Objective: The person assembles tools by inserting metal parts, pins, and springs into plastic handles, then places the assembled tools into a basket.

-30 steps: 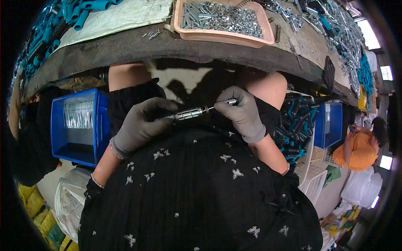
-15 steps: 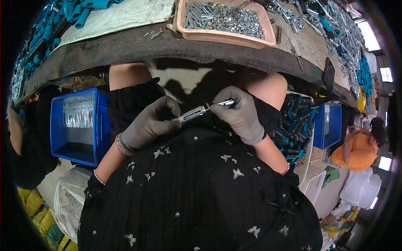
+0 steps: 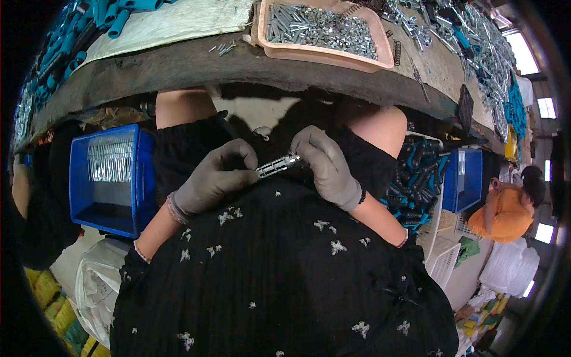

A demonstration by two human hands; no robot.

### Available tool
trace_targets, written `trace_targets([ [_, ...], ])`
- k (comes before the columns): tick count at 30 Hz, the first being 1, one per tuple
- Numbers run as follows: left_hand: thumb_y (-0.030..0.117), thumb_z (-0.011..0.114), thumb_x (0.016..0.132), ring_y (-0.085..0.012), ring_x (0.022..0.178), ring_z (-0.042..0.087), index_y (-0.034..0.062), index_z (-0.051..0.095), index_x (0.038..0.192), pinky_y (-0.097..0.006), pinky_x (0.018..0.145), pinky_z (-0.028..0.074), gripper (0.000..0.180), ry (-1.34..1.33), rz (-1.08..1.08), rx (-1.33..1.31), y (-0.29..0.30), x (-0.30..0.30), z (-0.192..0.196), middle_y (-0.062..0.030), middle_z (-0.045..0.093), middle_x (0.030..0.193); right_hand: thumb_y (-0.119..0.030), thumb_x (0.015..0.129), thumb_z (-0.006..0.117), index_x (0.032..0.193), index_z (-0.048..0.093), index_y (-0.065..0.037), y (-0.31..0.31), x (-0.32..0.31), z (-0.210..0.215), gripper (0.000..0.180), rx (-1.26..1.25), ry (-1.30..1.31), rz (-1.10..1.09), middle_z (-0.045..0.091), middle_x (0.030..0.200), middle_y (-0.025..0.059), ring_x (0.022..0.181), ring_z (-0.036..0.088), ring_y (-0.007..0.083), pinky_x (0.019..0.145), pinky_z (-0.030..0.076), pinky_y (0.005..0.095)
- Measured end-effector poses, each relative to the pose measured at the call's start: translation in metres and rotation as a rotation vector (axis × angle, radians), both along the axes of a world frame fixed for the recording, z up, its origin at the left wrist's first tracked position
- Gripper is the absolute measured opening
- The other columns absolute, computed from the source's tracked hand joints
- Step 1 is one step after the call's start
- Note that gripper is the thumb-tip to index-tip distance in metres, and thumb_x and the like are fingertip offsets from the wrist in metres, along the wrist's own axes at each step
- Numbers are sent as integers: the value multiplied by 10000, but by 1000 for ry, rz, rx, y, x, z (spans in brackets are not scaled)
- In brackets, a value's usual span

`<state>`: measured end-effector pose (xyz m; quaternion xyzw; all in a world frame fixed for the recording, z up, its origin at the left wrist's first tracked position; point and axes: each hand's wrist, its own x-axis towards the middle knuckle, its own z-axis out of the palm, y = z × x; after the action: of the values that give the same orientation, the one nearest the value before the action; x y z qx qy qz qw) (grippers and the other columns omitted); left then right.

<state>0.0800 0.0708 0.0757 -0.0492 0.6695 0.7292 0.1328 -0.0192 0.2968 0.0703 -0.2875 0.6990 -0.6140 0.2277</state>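
Basically pinching a slotted metal tube (image 3: 277, 166) by both ends, smack between left hand (image 3: 215, 179) and right hand (image 3: 331, 171), kinda slanted.

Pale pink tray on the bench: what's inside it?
The tray holds slim metal pins toward its left and many small metal pieces toward its right. They cover most of the tray's bottom, so whatever lies beneath them can't be seen.

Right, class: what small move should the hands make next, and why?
Probably keep the metal tube steady with the left hand and press gently with the right hand, since the left holds one end and the right is at the other.
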Motion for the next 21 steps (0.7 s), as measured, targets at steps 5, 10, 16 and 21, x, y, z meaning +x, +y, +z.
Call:
trace_targets([
  [5, 97, 688, 846, -29, 737, 474, 74, 563, 947, -210, 648, 393, 162, 16, 6, -15, -5, 0, -1, 46, 529, 853, -132, 996, 501, 1009, 535, 4, -10, 0, -1, 141, -16, 226, -1, 519, 843, 61, 778, 519, 145, 736, 442, 290],
  [10, 97, 697, 842, -41, 753, 487, 78, 565, 945, -215, 657, 401, 168, -79, 36, 155, -14, 4, 7, 42, 523, 871, -107, 998, 513, 1010, 508, -3, -12, -4, 7, 105, -99, -175, -48, 526, 854, 56, 750, 530, 126, 712, 456, 279],
  [16, 116, 692, 862, -50, 774, 491, 72, 571, 962, -217, 672, 410, 163, 12, 23, 171, -27, 15, 5, 32, 527, 902, -130, 975, 570, 1019, 528, -8, -28, -1, 16, 136, 67, -282, 21, 565, 865, 69, 736, 568, 146, 700, 485, 288],
  [21, 109, 646, 904, -67, 759, 523, 66, 563, 1045, -229, 689, 450, 169, 15, 51, 142, -41, 26, -14, 3, 546, 899, -134, 942, 616, 1052, 578, 16, -61, -16, 59, 190, 263, 327, 13, 644, 911, 141, 811, 629, 219, 769, 509, 338],
])
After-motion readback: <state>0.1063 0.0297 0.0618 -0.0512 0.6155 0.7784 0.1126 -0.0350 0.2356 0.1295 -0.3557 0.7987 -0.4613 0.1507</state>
